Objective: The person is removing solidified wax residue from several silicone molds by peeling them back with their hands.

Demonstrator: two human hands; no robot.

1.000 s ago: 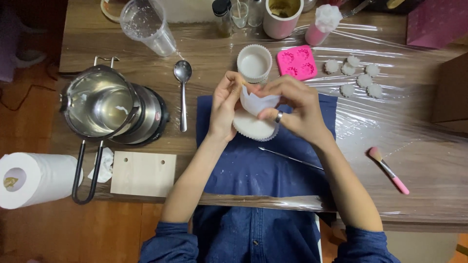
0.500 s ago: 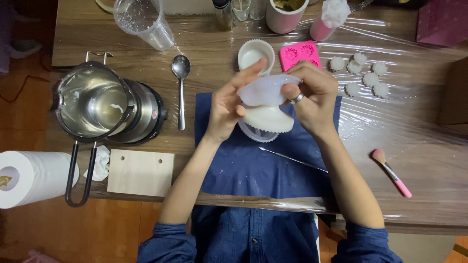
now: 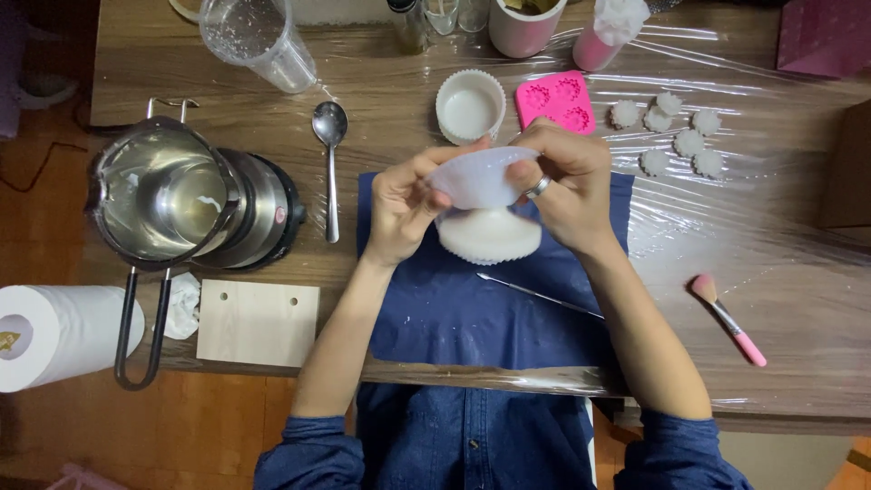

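Where both hands meet, centre of frame: a white flexible mould point(image 3: 479, 177), held up above the table and bent between them.
Left hand point(image 3: 404, 204): fingers closed on the mould's left edge, thumb on top.
Right hand point(image 3: 567, 186): fingers curled tight over the mould's right edge; a ring on one finger.
Directly below the mould: a white scalloped disc point(image 3: 490, 238), lying on a dark blue cloth point(image 3: 472, 313); whether the mould touches it cannot be told.
On the cloth, lower right of the disc: a thin metal pick point(image 3: 540, 295), lying at a slant.
Above the hands: a white fluted cup point(image 3: 470, 105), upright; just right of it a pink silicone mould point(image 3: 555, 102), its near edge partly hidden by the right hand.
Upper right: a cluster of small white flower-shaped casts point(image 3: 671, 136) on clear plastic film point(image 3: 771, 227) spread over the table point(image 3: 381, 68).
Right: a pink-handled brush point(image 3: 729, 319), well apart from the hands.
Left of the cloth: a metal spoon point(image 3: 329, 163), bowl toward the top of the frame.
Far left: a steel pouring pot point(image 3: 163, 195) set on a round heater point(image 3: 268, 218).
Lower left: a pale wooden board point(image 3: 258, 322), a paper-towel roll point(image 3: 63, 336).
Top left: a clear plastic jug point(image 3: 259, 41), tilted.
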